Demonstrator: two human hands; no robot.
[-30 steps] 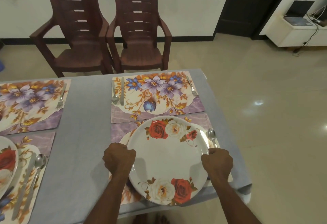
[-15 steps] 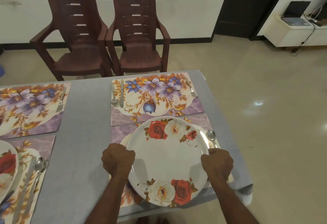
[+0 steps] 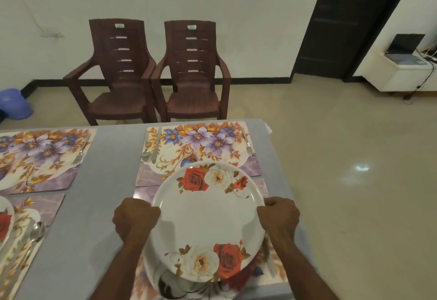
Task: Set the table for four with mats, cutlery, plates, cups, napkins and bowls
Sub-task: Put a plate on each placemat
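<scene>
My left hand [image 3: 135, 219] and my right hand [image 3: 279, 217] grip the two side rims of a white plate with red and cream roses [image 3: 208, 219]. The plate hangs tilted above the near right mat [image 3: 142, 190], and its far edge overlaps the far right floral mat [image 3: 201, 143]. A second rose plate [image 3: 160, 278] lies on the near mat under it, mostly hidden. The far right mat carries a spoon [image 3: 146, 155], a knife [image 3: 156, 146] and a fork [image 3: 248, 146].
The grey table [image 3: 101, 181] ends just right of the mats. At the left are a far mat [image 3: 40, 157] with a fork [image 3: 80, 153] and a near mat [image 3: 47, 207] with a spoon [image 3: 35, 231] and a plate [image 3: 3, 224]. Two brown chairs [image 3: 194, 74] stand behind the table.
The plate in my hands has risen off the near mat and moved toward the far mat. Another plate now shows beneath it. My view has tilted up.
</scene>
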